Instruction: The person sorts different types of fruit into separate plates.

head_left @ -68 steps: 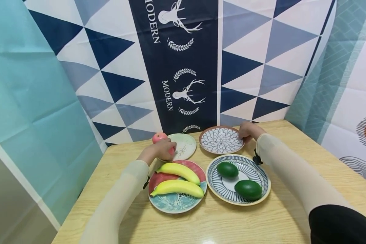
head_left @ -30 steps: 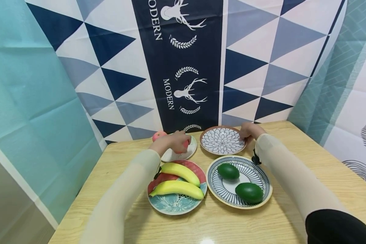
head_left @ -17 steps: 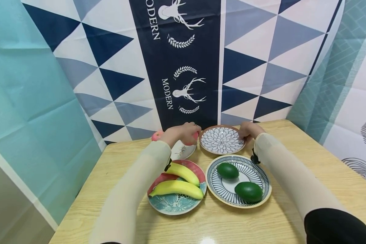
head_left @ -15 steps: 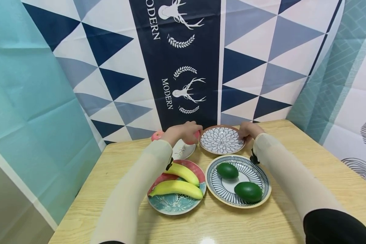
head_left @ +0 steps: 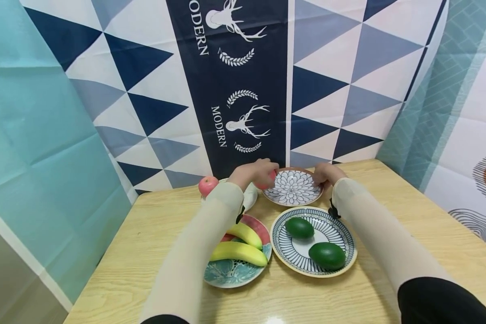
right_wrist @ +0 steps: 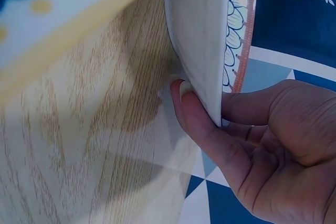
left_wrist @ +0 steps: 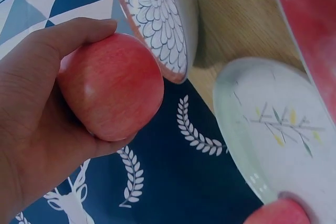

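My left hand [head_left: 259, 173] grips a red apple [left_wrist: 113, 87], with thumb and fingers curled round it. In the head view that apple overlaps the left rim of the brown-rimmed plate [head_left: 292, 186], which has a white petal pattern. My right hand [right_wrist: 273, 140] pinches the right edge of this plate, thumb over the rim and fingertips underneath. Behind the left forearm, a pale green plate [left_wrist: 236, 103] with a twig design is partly hidden. A second red apple [head_left: 208, 186] sits at that plate's far left side.
Nearer on the wooden table [head_left: 154, 234], a red and teal plate [head_left: 235, 276] bears two bananas [head_left: 239, 253], partly covered by the left sleeve. Right of it, a blue-striped plate [head_left: 281, 245] holds two dark green avocado-shaped fruits [head_left: 327, 256]. A patterned cloth [head_left: 247, 81] hangs behind the table.
My left hand has carried the apple rightward from the pale green plate to the brown-rimmed plate's left rim. My right hand has kept its pinch on that plate's edge.
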Available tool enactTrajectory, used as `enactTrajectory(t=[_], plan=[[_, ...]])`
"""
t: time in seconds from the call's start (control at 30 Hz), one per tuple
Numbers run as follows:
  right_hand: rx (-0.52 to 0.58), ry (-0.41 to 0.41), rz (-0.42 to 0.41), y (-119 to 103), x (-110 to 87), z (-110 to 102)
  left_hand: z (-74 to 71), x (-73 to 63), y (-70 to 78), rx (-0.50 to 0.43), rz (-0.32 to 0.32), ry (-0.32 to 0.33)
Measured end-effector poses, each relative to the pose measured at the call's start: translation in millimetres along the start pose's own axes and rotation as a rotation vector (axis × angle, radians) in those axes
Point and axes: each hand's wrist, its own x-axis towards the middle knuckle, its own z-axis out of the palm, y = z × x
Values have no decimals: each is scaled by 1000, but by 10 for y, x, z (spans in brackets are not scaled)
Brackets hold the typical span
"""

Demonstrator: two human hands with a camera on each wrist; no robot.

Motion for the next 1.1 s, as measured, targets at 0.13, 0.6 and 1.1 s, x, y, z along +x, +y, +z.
enactTrajectory(t=[0.13, 0.6, 1.1], plan=[[-20, 0, -4, -22, 8, 14, 59, 101, 4, -13, 13, 25], [-5, -20, 8, -8, 63, 68, 215, 380, 275, -122, 15, 50], [-5, -15, -7, -14, -10, -13, 294, 600, 444, -193, -42, 76]])
